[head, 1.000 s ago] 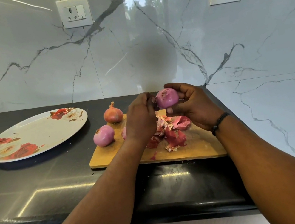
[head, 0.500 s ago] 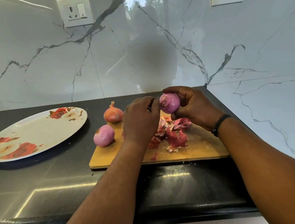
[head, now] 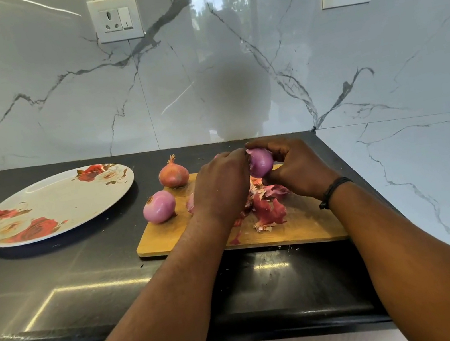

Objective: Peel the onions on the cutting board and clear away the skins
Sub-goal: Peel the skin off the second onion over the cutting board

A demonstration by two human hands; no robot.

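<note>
A white marble-veined wall backs the black table (head: 58,290), where a wooden cutting board (head: 302,225) lies near the right corner. Above the board my right hand (head: 297,169) wraps its grip round a purple onion (head: 260,161), fingers over the top and thumb beneath; which way its stem axis runs I cannot tell. My left hand (head: 222,187) curls knuckles-up against the onion's left side, its fingertips hidden, seemingly pinching skin there. Both forearms reach forward and converge. Red skins (head: 268,212) are heaped on the board below. A peeled onion (head: 159,207) sits at the board's left edge, an unpeeled onion (head: 173,174) stands stem-up behind it. A flowered plate (head: 52,205) rests left.
</note>
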